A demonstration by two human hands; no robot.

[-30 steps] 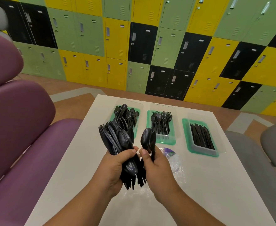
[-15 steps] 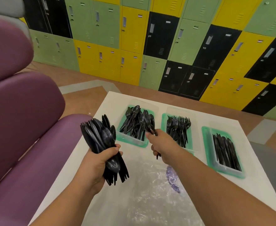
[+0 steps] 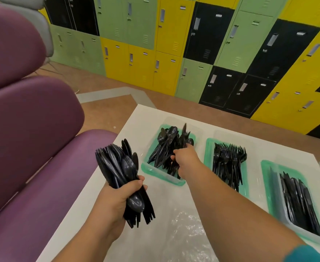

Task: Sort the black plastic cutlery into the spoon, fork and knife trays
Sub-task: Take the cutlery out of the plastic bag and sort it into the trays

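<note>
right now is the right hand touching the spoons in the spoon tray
Touching. The head view shows the right hand down in the spoon tray, with its fingers curled in a grip around some of the black spoons there.

Purple sofa (image 3: 32, 129), white table (image 3: 136, 125), crinkled clear plastic (image 3: 189, 233) (lying on it), green-yellow-black lockers (image 3: 174, 35)

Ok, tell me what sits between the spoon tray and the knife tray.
The fork tray, piled with black forks, stands between the spoon tray and knife tray, as the head view shows.
</note>
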